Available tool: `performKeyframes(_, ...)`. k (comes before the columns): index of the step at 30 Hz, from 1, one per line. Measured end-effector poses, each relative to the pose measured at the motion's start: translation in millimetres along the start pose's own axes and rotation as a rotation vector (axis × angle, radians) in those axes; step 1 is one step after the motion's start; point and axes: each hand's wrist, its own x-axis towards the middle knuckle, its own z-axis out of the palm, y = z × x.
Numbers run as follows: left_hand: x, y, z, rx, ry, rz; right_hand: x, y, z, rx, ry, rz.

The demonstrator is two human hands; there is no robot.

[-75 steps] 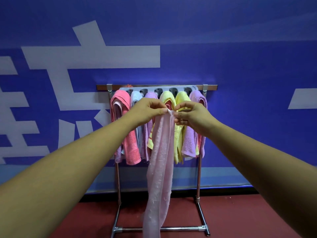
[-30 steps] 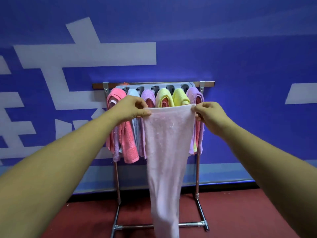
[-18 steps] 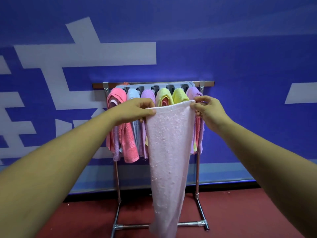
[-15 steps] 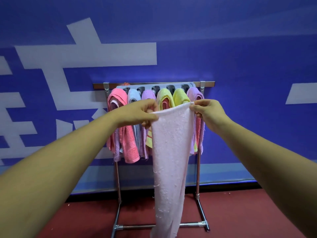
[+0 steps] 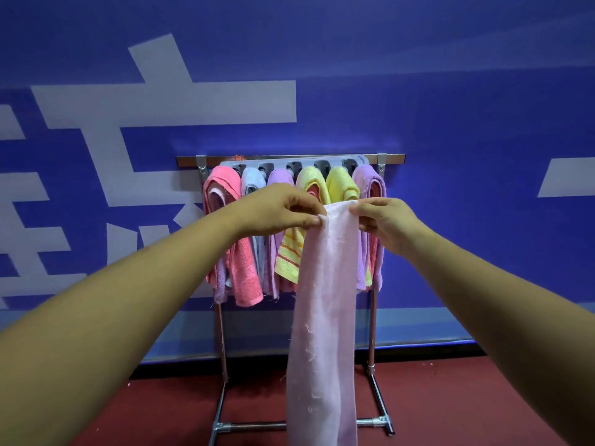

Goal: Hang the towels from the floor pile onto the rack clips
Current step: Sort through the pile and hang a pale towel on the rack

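The metal rack is standing on the red floor in front of me. Towels are hanging side by side from its grey clip bar, running from a pink towel at the left to a purple towel at the right.

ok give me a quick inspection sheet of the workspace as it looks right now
surface: dark red floor under the rack.
job's things: metal rack with a grey clip strip along its top; six hung towels in a row, coral, light blue, purple, two yellow, purple; a pale pink towel hangs in front of them, not yet clipped; floor pile not in view.
clutter: nothing seen.
grippers: left hand and right hand each pinch one end of the pale pink towel's top edge.
cables: nothing seen.
surroundings: blue wall with large pale lettering behind the rack.
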Motion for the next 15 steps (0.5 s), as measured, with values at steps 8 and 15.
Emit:
performKeyframes(8, 11, -7, 15, 0.024, 0.190, -0.041, -19, -5, 34, 0.032, -0.106, -0.008)
performKeyframes(15, 16, -12, 13, 0.034, 0.310, -0.113, -32, -9, 47, 0.235, -0.229, 0.017)
